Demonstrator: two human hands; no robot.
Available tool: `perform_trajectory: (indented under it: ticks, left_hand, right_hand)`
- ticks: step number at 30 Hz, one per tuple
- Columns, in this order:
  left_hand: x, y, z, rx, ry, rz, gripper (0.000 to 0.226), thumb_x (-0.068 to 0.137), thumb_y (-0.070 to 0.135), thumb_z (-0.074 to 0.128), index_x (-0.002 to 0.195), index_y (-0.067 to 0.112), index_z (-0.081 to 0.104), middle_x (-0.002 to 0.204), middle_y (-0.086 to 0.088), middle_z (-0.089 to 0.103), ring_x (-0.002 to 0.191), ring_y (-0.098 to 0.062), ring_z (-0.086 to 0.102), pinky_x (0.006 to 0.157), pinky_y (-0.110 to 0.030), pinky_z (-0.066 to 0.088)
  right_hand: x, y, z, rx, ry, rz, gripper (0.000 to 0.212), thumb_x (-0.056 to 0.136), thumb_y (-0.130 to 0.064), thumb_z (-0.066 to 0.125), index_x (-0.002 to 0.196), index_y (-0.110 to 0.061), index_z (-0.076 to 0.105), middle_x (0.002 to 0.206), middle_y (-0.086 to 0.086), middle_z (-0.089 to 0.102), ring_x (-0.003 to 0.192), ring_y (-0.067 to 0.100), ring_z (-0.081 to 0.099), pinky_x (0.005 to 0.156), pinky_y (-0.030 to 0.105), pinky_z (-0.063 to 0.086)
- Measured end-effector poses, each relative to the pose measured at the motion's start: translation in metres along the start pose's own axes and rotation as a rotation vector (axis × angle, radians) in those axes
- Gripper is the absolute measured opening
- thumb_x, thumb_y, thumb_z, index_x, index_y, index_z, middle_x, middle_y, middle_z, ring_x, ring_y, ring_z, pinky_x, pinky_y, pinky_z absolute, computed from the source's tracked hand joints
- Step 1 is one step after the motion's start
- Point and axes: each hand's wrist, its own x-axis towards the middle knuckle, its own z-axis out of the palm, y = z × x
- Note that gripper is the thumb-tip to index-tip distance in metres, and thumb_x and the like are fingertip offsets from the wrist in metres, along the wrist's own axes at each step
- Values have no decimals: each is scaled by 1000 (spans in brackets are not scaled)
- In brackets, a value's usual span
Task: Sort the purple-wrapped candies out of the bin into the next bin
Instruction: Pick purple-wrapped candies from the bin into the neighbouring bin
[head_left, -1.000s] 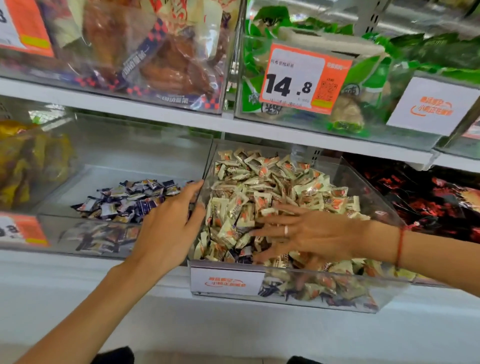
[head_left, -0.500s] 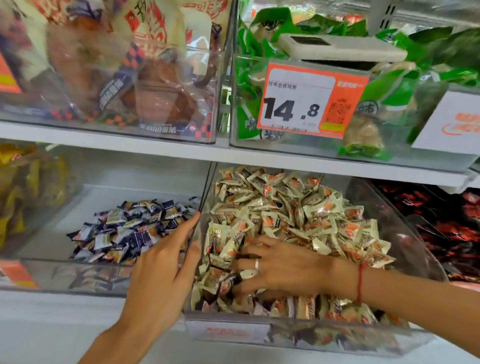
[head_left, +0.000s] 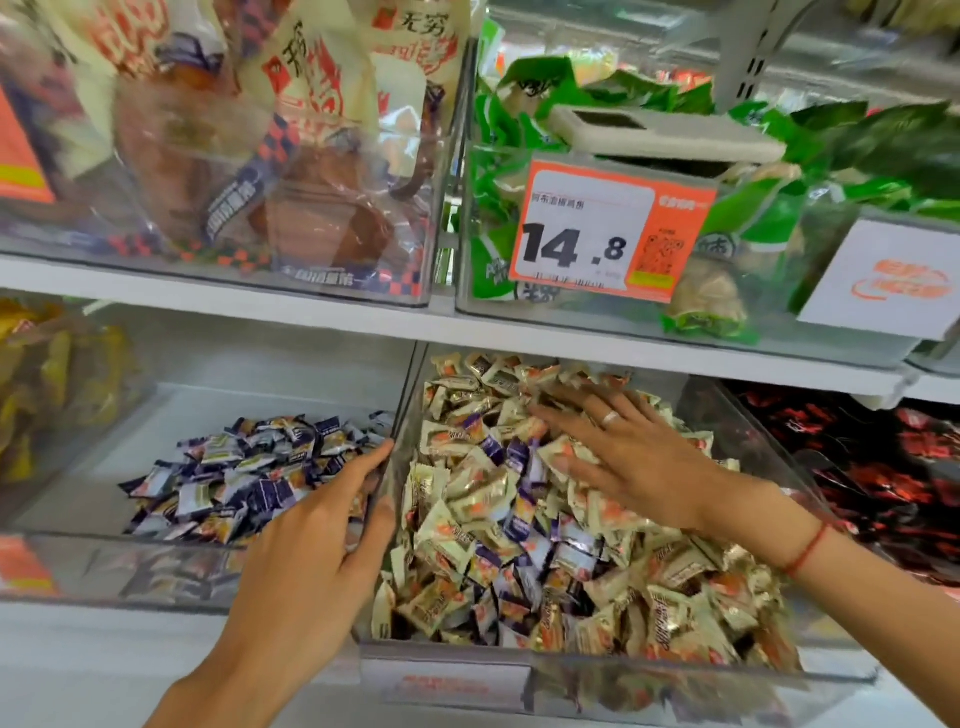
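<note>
Bins on the lower shelf: four in view. The mixed bin (head_left: 748, 421) sits right of centre; the next bin (head_left: 93, 571) is just to its left, their walls side by side. A bin of yellow packets (head_left: 57, 384) is cut off at the left edge and a bin of red-and-black packets (head_left: 893, 467) at the right edge.
Purple-wrapped candies: one pile (head_left: 249, 473) already lies in the next bin, too many to count. Others (head_left: 519, 512) are scattered through the middle and front of the mixed bin among the cream-and-orange candies (head_left: 467, 488), partly buried, so no count is possible.
Hands: two.
Left hand (head_left: 306, 551): its grip is on the divider wall between the two bins, fingers on the next-bin side, thumb on the mixed-bin side. It holds no candy.
Right hand (head_left: 623, 452): fingers straight and spread, lying flat on top of the heap towards the back of the mixed bin; it grips nothing. One ring on a finger, one red cord on the wrist.
Upper shelf: two clear bins in full view, one with brown vacuum-packed food (head_left: 311, 208), one with green packets (head_left: 519, 130).
Price tags: one orange tag (head_left: 613, 228) reads 14.8; its small print is unreadable. A white label (head_left: 893, 280) is cut off at the right.
Hard to make out: the labels on the front of the lower bins are blurred.
</note>
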Motion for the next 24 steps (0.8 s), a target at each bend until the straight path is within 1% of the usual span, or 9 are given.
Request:
perform_trajectory:
  ticks: [3, 4, 6, 9, 12, 15, 17, 20, 24]
  left_hand:
    - [2, -4, 1, 42, 15, -4, 46, 93, 41, 44, 139, 46, 36, 94, 17, 65, 52, 8, 51, 45, -12, 33]
    - [2, -4, 1, 72, 19, -2, 47, 92, 42, 44, 138, 45, 37, 115, 16, 63, 59, 4, 53, 52, -10, 35]
    - [2, -2, 1, 110, 47, 20, 47, 91, 35, 51, 137, 38, 43, 132, 14, 54, 78, -6, 59, 71, -20, 46]
    - [0, 13, 3, 137, 146, 162, 44, 83, 23, 60, 127, 26, 58, 126, 15, 55, 109, -2, 51, 91, -29, 42]
    - [2, 35, 10, 149, 168, 349, 35, 77, 15, 67, 110, 26, 67, 112, 15, 64, 101, 8, 48, 98, -29, 39]
    - [11, 60, 25, 149, -48, 387, 28, 87, 18, 64, 111, 33, 65, 110, 21, 62, 90, 10, 57, 94, -22, 48]
    - [23, 61, 44, 198, -211, 328, 33, 94, 27, 57, 127, 32, 55, 128, 19, 54, 105, 2, 57, 97, -20, 45]
    - [44, 52, 75, 475, -439, 263, 63, 88, 48, 58, 140, 17, 41, 144, -2, 44, 134, -19, 39, 109, -34, 35]
    - [58, 45, 93, 566, -416, 214, 62, 82, 56, 60, 126, 13, 54, 125, -7, 55, 117, -22, 50, 97, -35, 44]
  right_hand:
    - [-20, 2, -5, 66, -114, 34, 59, 90, -67, 15, 145, -54, -2, 160, -15, 2, 146, 13, 2, 120, 38, 7]
    - [-28, 2, -5, 57, -132, 34, 57, 92, -64, 21, 143, -56, -4, 160, -16, -2, 146, 12, 2, 120, 37, 7]
    - [-41, 1, -6, 10, -144, 37, 59, 95, -60, 30, 143, -57, -4, 159, -18, -8, 146, 11, 1, 121, 38, 5]
    - [-61, 1, -8, -60, -177, 77, 66, 88, -70, 22, 149, -51, 5, 159, -17, -8, 147, 11, -4, 120, 40, 0]
    - [-74, -2, -9, -68, -143, 92, 76, 80, -77, 6, 149, -48, 18, 160, -14, 9, 147, 13, 8, 119, 40, 6]
    - [-77, -7, -12, -88, -39, 115, 60, 88, -69, 26, 140, -45, 42, 147, -8, 44, 134, 20, 44, 111, 43, 31]
    - [-78, -10, -12, -90, -32, 131, 54, 91, -64, 40, 142, -46, 40, 150, -9, 40, 135, 19, 42, 113, 40, 26]
    - [-80, -12, -11, -43, -61, 176, 55, 93, -59, 44, 145, -46, 32, 156, -10, 25, 140, 16, 30, 115, 34, 17]
    - [-79, -16, -14, 24, -79, 182, 54, 93, -61, 44, 143, -43, 37, 153, -9, 29, 137, 18, 34, 112, 34, 21]
